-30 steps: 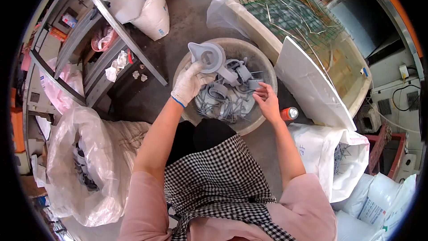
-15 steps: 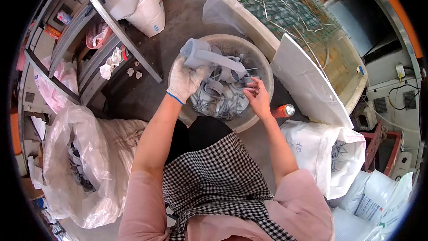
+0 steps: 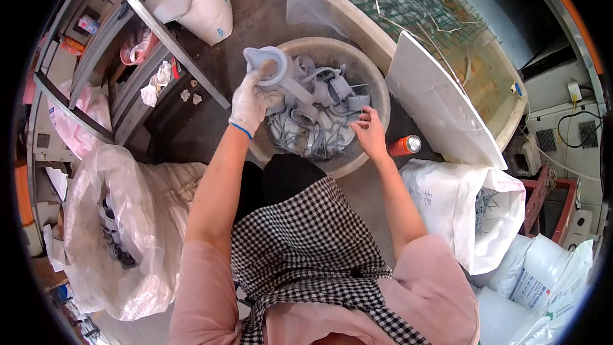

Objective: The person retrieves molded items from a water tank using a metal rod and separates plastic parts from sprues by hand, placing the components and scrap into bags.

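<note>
My left hand (image 3: 249, 108), in a white knit glove with a blue cuff, grips a light grey plastic jug-shaped part (image 3: 287, 78) over the basin's left side. The part's round mouth and pointed spout face up, and a long straight piece slants down to the right. My bare right hand (image 3: 370, 133) hovers at the right of the basin with its fingers apart, holding nothing. Below both hands is a large round basin (image 3: 384, 92) containing several grey plastic rings (image 3: 304, 113) and many thin grey sticks (image 3: 313, 140).
An orange spray can (image 3: 404, 145) stands right of the basin. White board (image 3: 440, 99) leans against a tub (image 3: 511, 112) with green mesh (image 3: 408, 6). Open sacks flank me, one clear plastic (image 3: 156, 243) at left, one white (image 3: 440, 217) at right. Metal rack (image 3: 166, 35) stands left.
The grey jug-shaped part has turned in my left hand, so its mouth now faces up and its long piece points more downward. My right hand has hardly moved.
</note>
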Available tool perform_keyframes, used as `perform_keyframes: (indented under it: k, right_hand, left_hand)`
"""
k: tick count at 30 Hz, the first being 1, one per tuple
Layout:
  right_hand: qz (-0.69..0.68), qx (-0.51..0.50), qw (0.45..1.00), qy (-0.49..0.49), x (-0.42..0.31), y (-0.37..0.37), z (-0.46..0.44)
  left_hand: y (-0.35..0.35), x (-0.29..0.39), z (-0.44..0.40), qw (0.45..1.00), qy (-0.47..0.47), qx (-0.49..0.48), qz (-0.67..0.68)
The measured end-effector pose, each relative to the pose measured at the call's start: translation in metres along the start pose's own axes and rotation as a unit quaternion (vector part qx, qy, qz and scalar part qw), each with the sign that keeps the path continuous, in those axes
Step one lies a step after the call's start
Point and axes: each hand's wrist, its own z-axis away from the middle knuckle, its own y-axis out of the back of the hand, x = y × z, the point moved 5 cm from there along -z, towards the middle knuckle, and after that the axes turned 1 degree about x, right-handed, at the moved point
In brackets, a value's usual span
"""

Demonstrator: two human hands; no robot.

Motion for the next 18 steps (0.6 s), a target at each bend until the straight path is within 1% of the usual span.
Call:
perform_keyframes:
  k: [1,2,4,5,7,8,9,10,11,12,14,16,18]
  right_hand:
    - [0.012,0.007,1.000,0.011,-0.005,0.002,-0.001]
    - [0.013,0.006,1.000,0.010,-0.005,0.001,-0.003]
    - [-0.013,0.019,0.999,0.026,-0.007,0.001,-0.009]
    - [-0.012,0.019,0.999,0.026,-0.005,0.001,-0.014]
    - [-0.074,-0.016,0.997,-0.030,0.006,-0.004,-0.019]
    - [-0.071,-0.015,0.997,-0.032,-0.006,-0.001,-0.016]
    - [-0.370,-0.065,0.917,-0.133,-0.011,-0.006,-0.010]
    - [-0.631,-0.106,0.738,-0.216,-0.030,-0.011,-0.003]
    - [-0.723,-0.161,0.641,-0.202,-0.054,-0.010,0.001]
    - [-0.722,-0.156,0.643,-0.200,-0.060,-0.008,0.003]
    - [-0.766,-0.192,0.595,-0.149,-0.078,-0.005,0.003]
    - [-0.765,-0.187,0.597,-0.153,-0.087,-0.004,0.004]
    - [-0.756,-0.197,0.607,-0.144,-0.094,-0.002,0.003]
  left_hand:
    - [0.001,0.001,0.002,0.996,-0.025,0.016,-0.085]
    - [-0.001,-0.001,0.003,0.996,-0.024,0.017,-0.085]
    - [-0.005,-0.002,0.003,0.997,-0.052,0.006,-0.054]
    - [-0.005,-0.002,0.002,0.997,-0.051,0.006,-0.054]
    - [0.002,-0.008,-0.001,0.999,0.007,0.040,0.031]
    - [0.002,-0.006,0.001,0.999,0.010,0.039,0.033]
    - [0.002,-0.006,0.001,0.996,0.030,0.034,0.083]
    - [-0.003,-0.004,0.003,0.990,0.050,0.029,0.132]
    - [-0.012,-0.002,0.008,0.982,0.068,0.062,0.164]
    - [-0.008,-0.006,0.006,0.982,0.072,0.059,0.164]
    - [-0.004,-0.004,0.001,0.974,0.071,-0.029,0.215]
    - [-0.004,-0.004,0.002,0.970,0.082,-0.035,0.227]
    - [-0.002,-0.003,0.003,0.969,0.079,0.011,0.235]
